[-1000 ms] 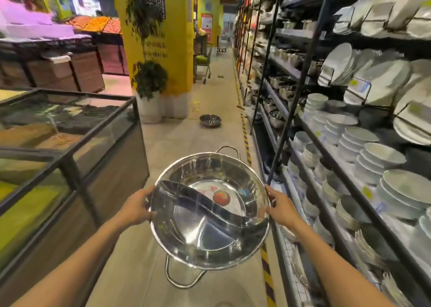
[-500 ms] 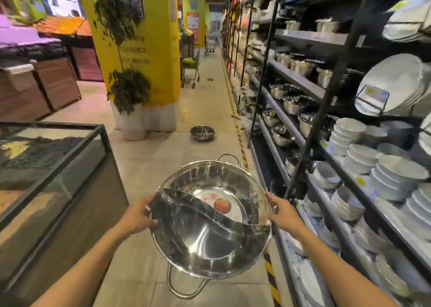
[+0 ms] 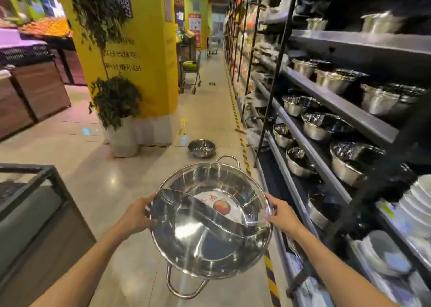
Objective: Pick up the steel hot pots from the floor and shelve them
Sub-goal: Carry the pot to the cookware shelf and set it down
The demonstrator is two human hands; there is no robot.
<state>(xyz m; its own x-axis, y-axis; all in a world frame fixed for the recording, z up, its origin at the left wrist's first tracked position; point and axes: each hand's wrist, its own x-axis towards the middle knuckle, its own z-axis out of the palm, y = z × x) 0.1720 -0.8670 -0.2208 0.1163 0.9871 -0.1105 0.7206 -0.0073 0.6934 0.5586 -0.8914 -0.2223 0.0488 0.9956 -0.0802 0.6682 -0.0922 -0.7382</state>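
I held the divided hot pot (image 3: 210, 222) level at waist height, left hand (image 3: 137, 215) and right hand (image 3: 282, 215) each curled closed on opposite sides of its rim, its two loop handles running near-to-far, away from me. The shelf (image 3: 335, 101) of steel pots lay to my right, just beside the right hand, so that hand would likely lead the swing in. Farther ahead, a second pot (image 3: 201, 148) sat on the floor (image 3: 93, 166), well apart.

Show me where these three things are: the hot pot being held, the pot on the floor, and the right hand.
held hot pot (image 3: 205, 243): head view, inner base below the divider.
floor pot (image 3: 202, 148): head view, its inside.
right hand (image 3: 281, 215): head view, back of the hand.
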